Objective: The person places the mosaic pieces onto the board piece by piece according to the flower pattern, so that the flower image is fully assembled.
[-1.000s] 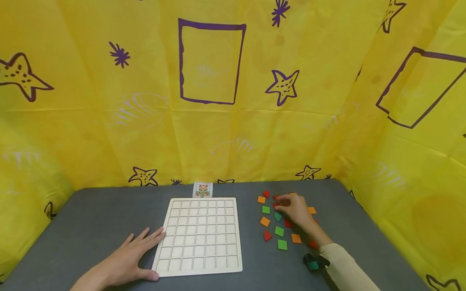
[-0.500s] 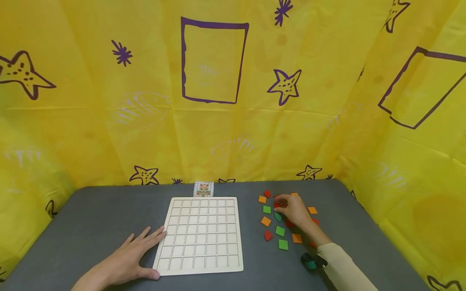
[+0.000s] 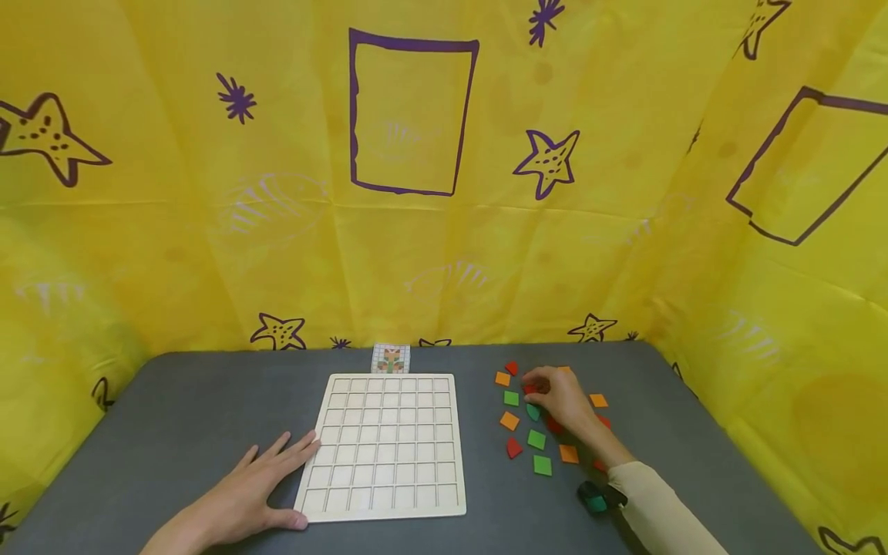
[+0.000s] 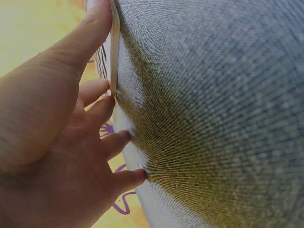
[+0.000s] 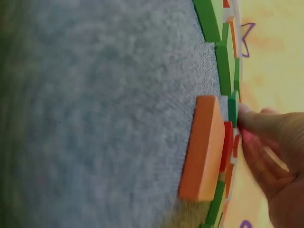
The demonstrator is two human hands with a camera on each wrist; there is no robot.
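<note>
The wooden grid board [image 3: 385, 445] lies at the lower centre of the head view on the grey table [image 3: 173, 416], and every cell in it is bare: no tile is set yet. The coloured tiles [image 3: 536, 439] sit scattered to its right. The right hand [image 3: 558, 397] reaches among them, its fingertips closing on a red tile [image 3: 530, 389]; whether the grip has it fully I cannot tell. The left hand [image 3: 243, 497] rests flat, fingers straight, against the board's left edge. A small pattern card [image 3: 390, 359] stands behind the board. By my judgement, all the filling remains.

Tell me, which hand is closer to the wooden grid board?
The left hand: it lies flat against the board at its left edge. The right hand is off to the board's right, among the coloured tiles.
</note>
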